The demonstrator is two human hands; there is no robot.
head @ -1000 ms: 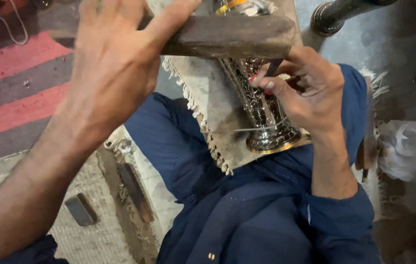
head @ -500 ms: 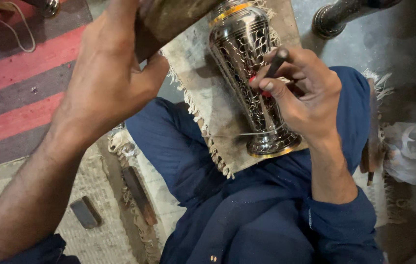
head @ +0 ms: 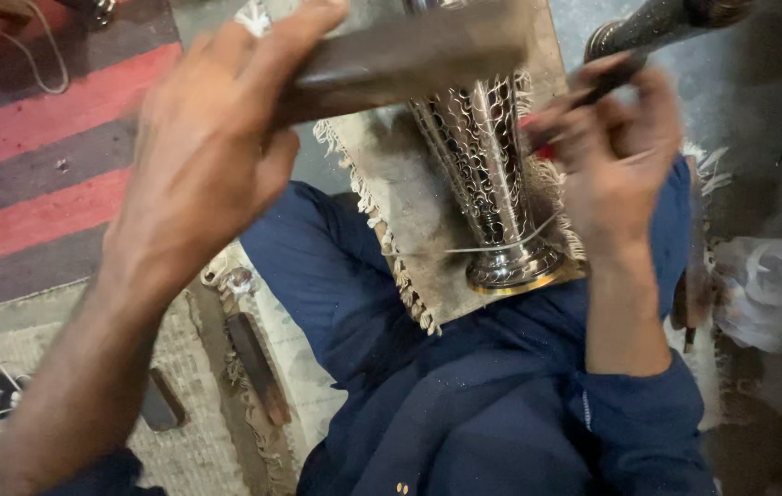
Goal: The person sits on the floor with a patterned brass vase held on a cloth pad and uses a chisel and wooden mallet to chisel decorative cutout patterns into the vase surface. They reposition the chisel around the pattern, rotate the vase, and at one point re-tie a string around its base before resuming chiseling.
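Left hand: your left hand (head: 202,174) is raised and grips tightly a dark wooden block (head: 400,55), held flat above the vase.
Right hand: your right hand (head: 611,152) pinches a thin dark tool (head: 607,81), fingers closed narrow around it, the tip near the vase side.
Vase: the engraved silver metal vase (head: 492,184) lies on a fringed mat (head: 409,211) over your lap, foot toward you.
Around: 1 striped red rug (head: 33,147) on the left, crumpled white plastic (head: 767,294) on the right.
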